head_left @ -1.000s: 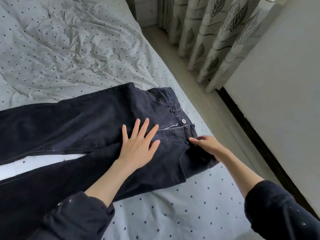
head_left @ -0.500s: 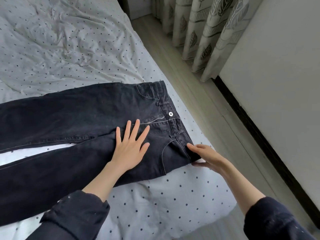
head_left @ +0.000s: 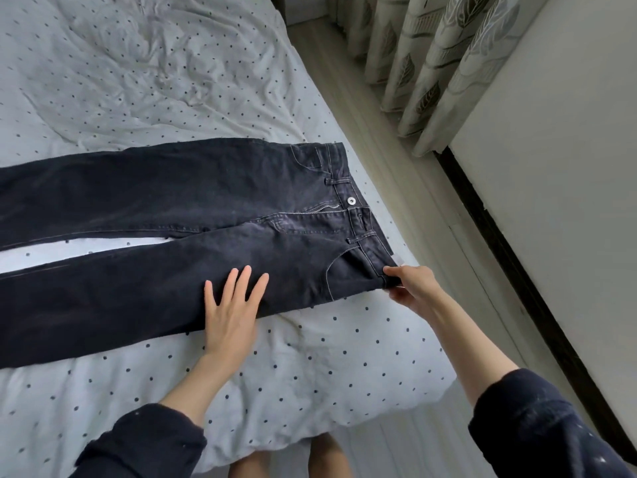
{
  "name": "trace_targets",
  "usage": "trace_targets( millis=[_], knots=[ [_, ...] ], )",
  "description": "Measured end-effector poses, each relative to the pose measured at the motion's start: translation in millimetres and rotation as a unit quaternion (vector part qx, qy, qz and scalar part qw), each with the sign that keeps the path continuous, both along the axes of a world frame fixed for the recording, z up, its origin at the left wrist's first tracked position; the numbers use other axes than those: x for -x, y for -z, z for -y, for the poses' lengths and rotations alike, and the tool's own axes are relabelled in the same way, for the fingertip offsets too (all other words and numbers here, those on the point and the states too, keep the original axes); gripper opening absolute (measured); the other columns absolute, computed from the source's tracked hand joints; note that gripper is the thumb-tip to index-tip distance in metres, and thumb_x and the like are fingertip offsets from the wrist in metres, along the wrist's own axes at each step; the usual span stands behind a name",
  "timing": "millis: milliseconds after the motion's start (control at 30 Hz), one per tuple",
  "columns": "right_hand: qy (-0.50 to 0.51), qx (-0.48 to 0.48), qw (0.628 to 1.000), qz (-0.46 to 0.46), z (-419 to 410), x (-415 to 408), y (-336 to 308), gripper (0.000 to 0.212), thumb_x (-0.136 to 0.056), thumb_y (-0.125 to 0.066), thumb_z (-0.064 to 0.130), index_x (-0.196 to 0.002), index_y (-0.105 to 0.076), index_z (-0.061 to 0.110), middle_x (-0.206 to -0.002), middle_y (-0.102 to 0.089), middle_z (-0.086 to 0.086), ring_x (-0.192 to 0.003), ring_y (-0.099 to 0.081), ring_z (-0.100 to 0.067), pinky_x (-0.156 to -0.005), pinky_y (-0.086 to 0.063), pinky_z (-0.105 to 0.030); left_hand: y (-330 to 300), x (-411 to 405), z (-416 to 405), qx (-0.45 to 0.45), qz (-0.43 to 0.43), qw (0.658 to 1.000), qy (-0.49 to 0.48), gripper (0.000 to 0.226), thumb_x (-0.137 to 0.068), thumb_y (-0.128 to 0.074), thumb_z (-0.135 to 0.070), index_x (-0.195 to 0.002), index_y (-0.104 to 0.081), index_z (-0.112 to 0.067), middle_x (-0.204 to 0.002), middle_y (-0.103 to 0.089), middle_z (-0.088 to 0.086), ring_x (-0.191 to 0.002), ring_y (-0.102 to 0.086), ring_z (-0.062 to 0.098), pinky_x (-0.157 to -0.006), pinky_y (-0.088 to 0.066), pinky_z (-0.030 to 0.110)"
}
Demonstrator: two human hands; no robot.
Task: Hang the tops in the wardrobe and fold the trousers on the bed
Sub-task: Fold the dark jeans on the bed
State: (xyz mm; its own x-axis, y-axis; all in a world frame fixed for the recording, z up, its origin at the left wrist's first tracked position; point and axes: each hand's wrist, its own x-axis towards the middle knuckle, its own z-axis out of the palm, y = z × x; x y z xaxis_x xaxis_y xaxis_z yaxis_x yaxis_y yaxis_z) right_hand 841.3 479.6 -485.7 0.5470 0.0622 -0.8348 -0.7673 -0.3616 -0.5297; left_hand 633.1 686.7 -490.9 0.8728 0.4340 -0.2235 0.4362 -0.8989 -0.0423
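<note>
Now flattening black jeans (head_left: 172, 208) on bed (head_left: 310, 357): left hand (head_left: 231, 312) pressing flat, right hand (head_left: 410, 284) pinching waistband corner (head_left: 387, 270); next, probably folding leg over leg.

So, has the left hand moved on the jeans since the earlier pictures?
Yes. The left hand slid from beside the zip to the near edge of the jeans.

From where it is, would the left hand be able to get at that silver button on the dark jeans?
Probably yes. The left hand lies flat on the near leg of the dark denim jeans; the silver metal button lies uncovered beyond it.
</note>
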Motion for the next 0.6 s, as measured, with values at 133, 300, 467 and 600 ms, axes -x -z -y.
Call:
trace_targets(
  millis=[133, 300, 467, 600],
  knots=[
    [0.026, 0.026, 0.999, 0.026, 0, 7, -10, 0.021, -0.086, -0.059, -0.001, -0.069, -0.049, 0.003, -0.061, -0.053, -0.012, -0.048, -0.049, -0.021, -0.038, -0.036, -0.022, -9, 25, -11, 0.001, 0.084, 0.996, -0.001, 0.067, -0.054, -0.073, 0.021, -0.116, -0.064, -0.002, -0.112, -0.064, 0.021, -0.106, -0.062, 0.037, -0.09, -0.047, 0.056],
    [0.032, 0.073, 0.996, 0.047, 9, 35, -30, 0.022, -0.085, -0.059, -0.001, -0.068, -0.045, 0.004, -0.058, -0.053, -0.013, -0.049, -0.048, -0.023, -0.045, -0.032, -0.026, -29, 62, -14, 0.105, 0.097, 0.989, 0.026, 0.052, -0.067, -0.061, 0.025, -0.112, -0.067, -0.001, -0.114, -0.067, 0.016, -0.1, -0.066, 0.037, -0.084, -0.052, 0.049],
    [0.026, 0.12, 0.992, 0.038, 31, 86, -53, 0.023, -0.086, -0.055, -0.001, -0.067, -0.044, 0.004, -0.06, -0.053, -0.014, -0.051, -0.049, -0.025, -0.044, -0.031, -0.023, -63, 85, -26, 0.176, -0.074, 0.982, 0.008, 0.028, -0.095, -0.048, -0.018, -0.119, -0.061, -0.025, -0.114, -0.066, 0.003, -0.105, -0.058, 0.027, -0.086, -0.044, 0.033],
    [0.013, 0.148, 0.988, 0.033, 39, 118, -70, 0.02, -0.086, -0.051, 0.001, -0.067, -0.048, 0.003, -0.057, -0.053, -0.012, -0.045, -0.047, -0.022, -0.038, -0.031, -0.017, -97, 95, -39, 0.251, -0.091, 0.963, 0.033, 0.016, -0.092, -0.057, -0.028, -0.101, -0.068, -0.022, -0.096, -0.07, 0.002, -0.097, -0.059, 0.023, -0.085, -0.044, 0.033]
  ],
)
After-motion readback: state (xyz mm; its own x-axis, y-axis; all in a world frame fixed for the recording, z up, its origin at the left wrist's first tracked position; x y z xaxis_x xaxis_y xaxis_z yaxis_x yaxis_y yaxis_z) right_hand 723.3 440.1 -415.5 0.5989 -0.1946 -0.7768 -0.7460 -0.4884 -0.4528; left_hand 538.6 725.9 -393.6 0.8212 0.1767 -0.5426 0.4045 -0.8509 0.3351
